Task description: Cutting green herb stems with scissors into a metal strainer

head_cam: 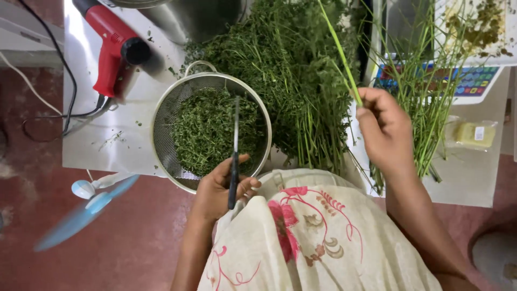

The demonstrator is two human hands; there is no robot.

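My left hand [219, 188] grips the handles of dark scissors [235, 144], whose closed blades point up over a round metal sieve [161, 116] filled with chopped green herb leaves [207, 129]. My right hand [383, 129] pinches a long bare green stem [339, 48] that rises away from me. A large heap of uncut leafy herbs [291, 70] lies between the two hands on the white sheet. A pile of stripped stems [425, 108] lies just right of my right hand.
A red hair dryer [110, 51] with a black cable lies at the back left. A metal bowl [188, 16] stands at the top. A weighing scale with coloured keys [468, 81] carries leaf scraps. A small spinning fan [89, 207] sits on the red floor. A yellow packet [476, 133] lies right.
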